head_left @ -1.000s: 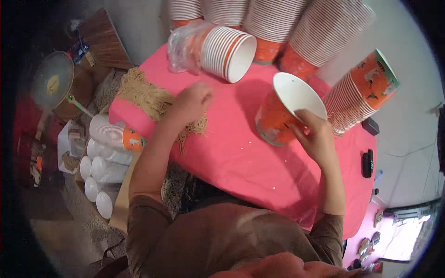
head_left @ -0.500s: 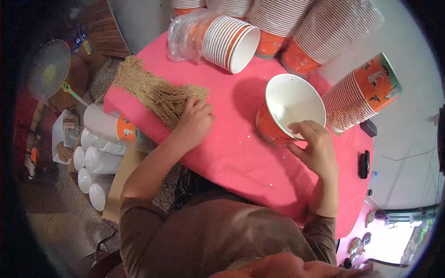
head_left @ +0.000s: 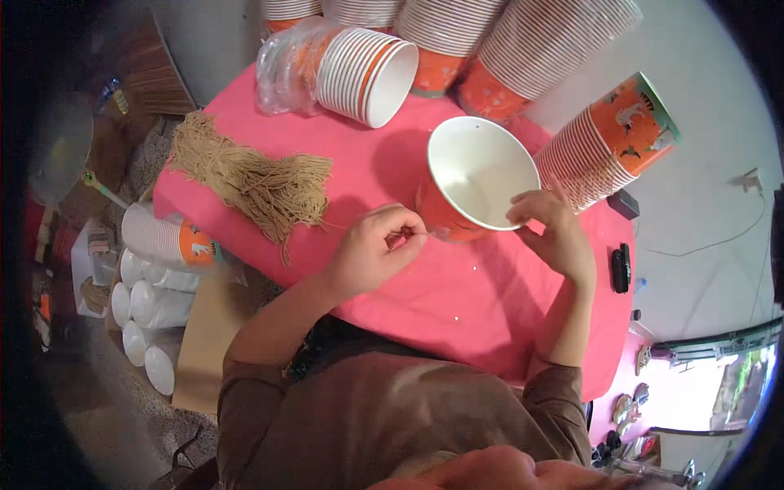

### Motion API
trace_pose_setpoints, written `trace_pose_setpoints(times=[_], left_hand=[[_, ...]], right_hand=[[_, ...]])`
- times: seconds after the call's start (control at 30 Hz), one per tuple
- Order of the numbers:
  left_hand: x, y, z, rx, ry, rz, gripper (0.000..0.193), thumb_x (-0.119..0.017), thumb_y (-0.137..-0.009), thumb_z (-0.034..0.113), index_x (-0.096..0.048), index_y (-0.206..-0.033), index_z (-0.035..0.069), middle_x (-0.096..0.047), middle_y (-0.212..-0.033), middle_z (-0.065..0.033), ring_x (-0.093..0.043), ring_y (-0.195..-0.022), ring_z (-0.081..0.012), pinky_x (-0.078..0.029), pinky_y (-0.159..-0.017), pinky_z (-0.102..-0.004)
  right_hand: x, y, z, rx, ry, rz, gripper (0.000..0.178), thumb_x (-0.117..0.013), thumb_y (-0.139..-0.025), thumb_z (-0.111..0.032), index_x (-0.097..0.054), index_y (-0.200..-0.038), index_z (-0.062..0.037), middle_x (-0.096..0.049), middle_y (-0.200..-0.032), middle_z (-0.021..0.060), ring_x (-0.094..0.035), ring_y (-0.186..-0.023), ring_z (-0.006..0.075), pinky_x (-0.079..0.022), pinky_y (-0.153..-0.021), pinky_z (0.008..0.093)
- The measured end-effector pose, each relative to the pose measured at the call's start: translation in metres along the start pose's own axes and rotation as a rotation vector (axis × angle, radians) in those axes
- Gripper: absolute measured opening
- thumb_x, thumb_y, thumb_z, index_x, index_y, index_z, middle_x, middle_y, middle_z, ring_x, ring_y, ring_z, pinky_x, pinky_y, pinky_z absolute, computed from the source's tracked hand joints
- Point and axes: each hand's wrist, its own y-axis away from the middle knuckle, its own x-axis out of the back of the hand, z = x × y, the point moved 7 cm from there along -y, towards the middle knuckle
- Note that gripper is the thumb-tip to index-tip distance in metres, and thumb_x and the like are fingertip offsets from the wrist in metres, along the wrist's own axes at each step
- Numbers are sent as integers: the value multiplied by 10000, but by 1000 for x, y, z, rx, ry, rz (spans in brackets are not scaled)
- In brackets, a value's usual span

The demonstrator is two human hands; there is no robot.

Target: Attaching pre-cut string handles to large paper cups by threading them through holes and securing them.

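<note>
Head view: nested paper tubs (head_left: 543, 61) crowd the cloth-draped worktop's (head_left: 441, 298) far side. Left grip (head_left: 376, 249) pinches a thin strand (head_left: 333, 224); right grip (head_left: 562, 237) holds a round tub (head_left: 482, 175).

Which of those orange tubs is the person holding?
The single, white-lined tub, gripped at its rim by the right hand; the other tubs on the table are nested in stacks.

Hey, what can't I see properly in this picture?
All in the head view:
Big cup: part of its rim, hidden by the right hand.
Whether the left hand pinches anything: too small to tell.
Ends of the tall cup stacks: cut off by the upper edge.
Round thing at far left: dark and blurred.
</note>
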Motion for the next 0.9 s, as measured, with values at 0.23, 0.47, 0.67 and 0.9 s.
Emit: trace_pose_setpoints(times=[0.23, 0.47, 0.67, 0.9], left_hand=[[-10, -6, -4, 37, 31, -8, 63, -641, -837, 36, -598, -857, -5, -589, -764, -57, -571, -664, -123, -472, -612, -264], [-7, -11, -21, 83, 137, 154, 67, -644, -811, 30, -597, -823, -17, -625, -743, -74, -605, -676, -121, -491, -622, -271], [-14, -19, -13, 85, 115, 137, 67, -643, -789, 27, -593, -792, -17, -622, -722, -84, -613, -657, -134, -499, -611, -279], [-13, -19, -13, 55, 42, 178, 74, -647, -784, 35, -595, -787, -17, -625, -722, -95, -621, -655, -150, -503, -606, -288]], right_hand=[[-24, -19, -22, 29, -273, 5, 199, -712, -735, -37, -665, -922, -88, -664, -850, 20, -651, -799, 171, -165, -1148, 547], [-15, -36, -54, 98, -248, -42, 189, -701, -780, -48, -660, -963, -27, -678, -869, 52, -652, -823, 205, -418, -974, 406], [-20, -46, -40, -67, -457, -115, 123, -572, -902, -27, -638, -982, 40, -669, -858, 104, -640, -806, 162, -506, -738, 292], [-25, -53, -39, -43, -369, -175, 133, -555, -917, -28, -644, -994, 34, -660, -841, 96, -618, -798, 144, -494, -728, 272]])
